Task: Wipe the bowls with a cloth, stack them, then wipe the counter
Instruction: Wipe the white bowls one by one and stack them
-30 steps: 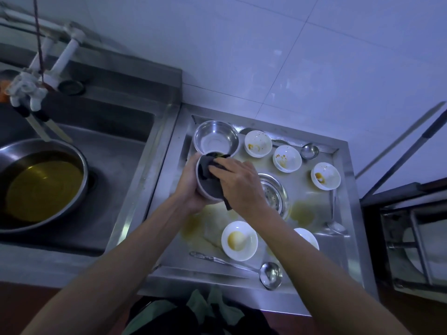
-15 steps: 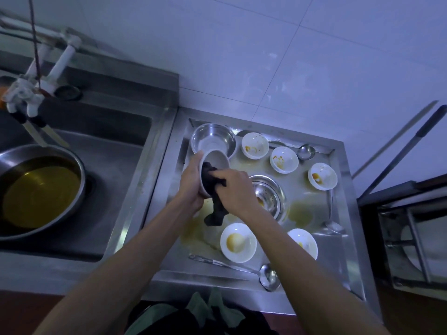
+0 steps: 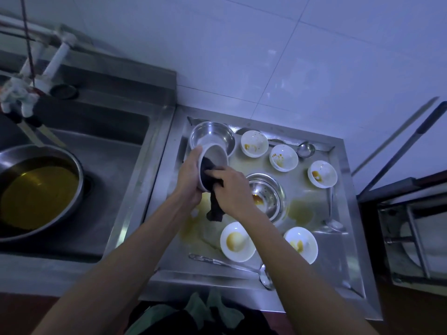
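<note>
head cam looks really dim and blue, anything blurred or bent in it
Head view: dim, with a blue cast; sharp enough that stains show in the white bowls. Wide-angle lens bends the counter edges and the sink rim. Soft glare on the wall tiles; the dark cloth loses detail.

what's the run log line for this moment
step: wiping bowl | left hand: holds bowl tilted | right hand: presses cloth into it | five soiled white bowls on counter, unstacked | counter unwiped

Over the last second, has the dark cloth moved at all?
Yes. The dark cloth has slid lower in the tilted bowl, its tail now hanging toward the counter, away from the steel bowl.
</note>
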